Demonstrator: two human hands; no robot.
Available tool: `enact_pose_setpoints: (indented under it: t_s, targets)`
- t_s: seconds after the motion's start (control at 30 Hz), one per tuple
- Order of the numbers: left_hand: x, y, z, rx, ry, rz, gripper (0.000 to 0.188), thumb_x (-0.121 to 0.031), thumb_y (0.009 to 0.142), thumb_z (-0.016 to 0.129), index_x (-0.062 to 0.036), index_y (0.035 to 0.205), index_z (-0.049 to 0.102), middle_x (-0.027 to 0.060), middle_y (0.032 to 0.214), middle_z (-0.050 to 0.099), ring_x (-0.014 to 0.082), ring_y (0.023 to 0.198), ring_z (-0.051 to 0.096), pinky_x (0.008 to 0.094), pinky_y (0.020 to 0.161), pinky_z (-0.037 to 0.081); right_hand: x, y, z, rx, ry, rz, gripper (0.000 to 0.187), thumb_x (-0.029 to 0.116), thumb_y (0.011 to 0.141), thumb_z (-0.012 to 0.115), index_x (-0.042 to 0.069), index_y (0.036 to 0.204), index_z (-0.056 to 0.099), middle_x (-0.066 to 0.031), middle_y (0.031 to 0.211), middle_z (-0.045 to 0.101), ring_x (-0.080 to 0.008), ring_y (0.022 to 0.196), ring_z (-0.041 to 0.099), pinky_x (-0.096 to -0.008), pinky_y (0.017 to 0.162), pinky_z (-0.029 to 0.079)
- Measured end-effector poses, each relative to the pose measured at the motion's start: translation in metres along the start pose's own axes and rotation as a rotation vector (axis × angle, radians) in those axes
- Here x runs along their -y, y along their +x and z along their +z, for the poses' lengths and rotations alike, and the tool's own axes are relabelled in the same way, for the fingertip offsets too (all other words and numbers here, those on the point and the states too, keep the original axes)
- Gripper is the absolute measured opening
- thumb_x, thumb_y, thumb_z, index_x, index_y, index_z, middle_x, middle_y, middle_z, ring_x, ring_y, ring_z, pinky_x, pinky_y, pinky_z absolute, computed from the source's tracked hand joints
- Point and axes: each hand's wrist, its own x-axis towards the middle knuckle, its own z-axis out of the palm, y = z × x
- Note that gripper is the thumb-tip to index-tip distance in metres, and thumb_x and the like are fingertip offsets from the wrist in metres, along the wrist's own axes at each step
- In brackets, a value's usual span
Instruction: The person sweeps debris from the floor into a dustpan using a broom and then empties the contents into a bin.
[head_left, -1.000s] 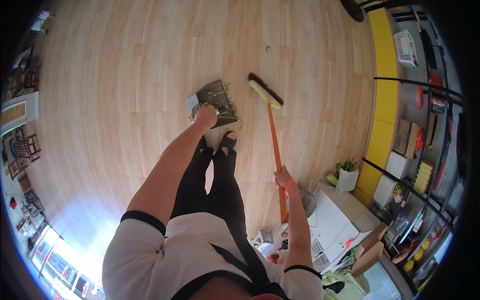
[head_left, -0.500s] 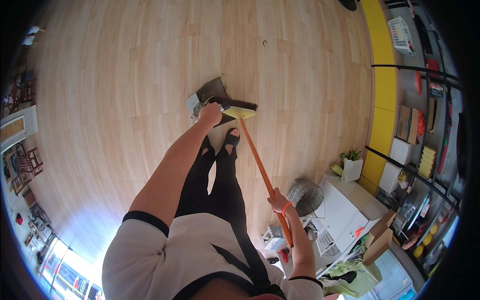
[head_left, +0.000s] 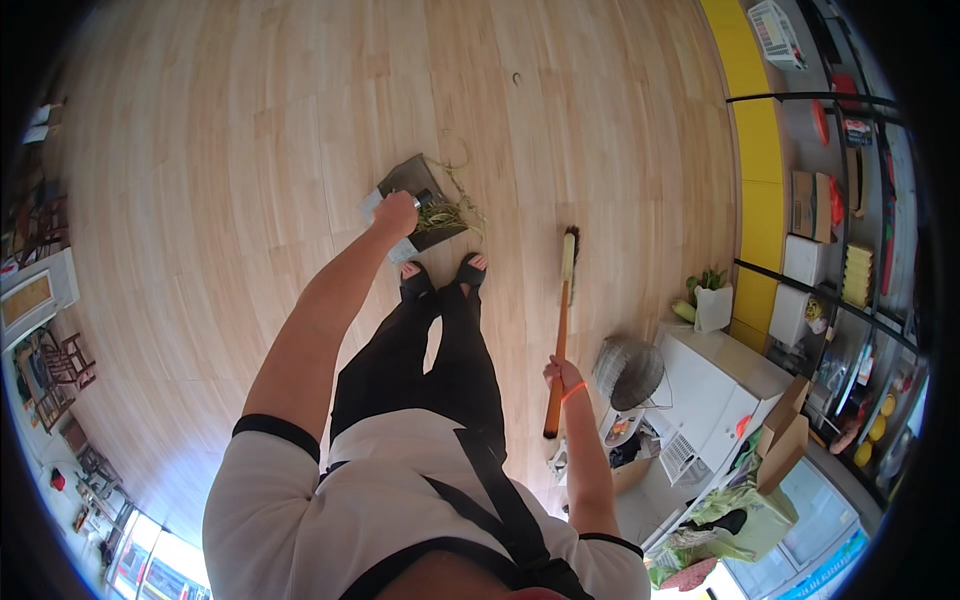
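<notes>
- Clasping the short handle point(head_left: 424, 198) of the grey dustpan point(head_left: 410, 175), the fingers of the left hand point(head_left: 397, 212) are wrapping it tightly; the pan is lying just beyond and right of them.
- The fingers of the right hand point(head_left: 563, 373) are encircling the orange-handled push broom point(head_left: 562, 335); its brush head point(head_left: 569, 257) is pointing away beyond them, and whether it is touching the wood-plank floor point(head_left: 250, 250) cannot be told.
- Tangled plant stems point(head_left: 440, 216) are filling the pan's open side, right of the left fingers, loose strands trailing past its lip.
- A small curled scrap point(head_left: 517, 79) is lying well beyond both hands' fingers.
- For good sweeping, the left fingers should be holding the lip flat, the right guiding short, low strokes leftward, so springy stems are not scattering.
</notes>
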Motion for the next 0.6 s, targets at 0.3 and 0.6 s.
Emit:
enact_pose_setpoints:
  t_s: [0.3,0.6]
  targets:
    - [0.050,0.003,0.018,-0.010,-0.001,-0.046,0.021,-0.018,0.067,0.048,-0.0016,0.079,0.049,0.0173,0.082,0.051,0.0301,0.076,0.050,0.0384,0.062,0.042,-0.067,0.054,0.154,0.459,0.498,0.247,0.017,0.001,0.070,0.037,0.004,0.054,0.030,-0.0035,0.048,0.032,-0.0093,0.038,0.036,-0.0177,0.041,0.036]
    - [0.045,-0.004,0.012,-0.014,-0.049,-0.031,0.020,-0.012,0.066,0.042,-0.0023,0.080,0.053,0.0168,0.084,0.051,0.0286,0.079,0.051,0.0354,0.065,0.042,-0.041,0.055,0.206,0.605,0.451,0.289,0.016,0.002,0.072,0.034,0.003,0.058,0.029,-0.0021,0.048,0.031,-0.0085,0.035,0.034,-0.0173,0.033,0.036]
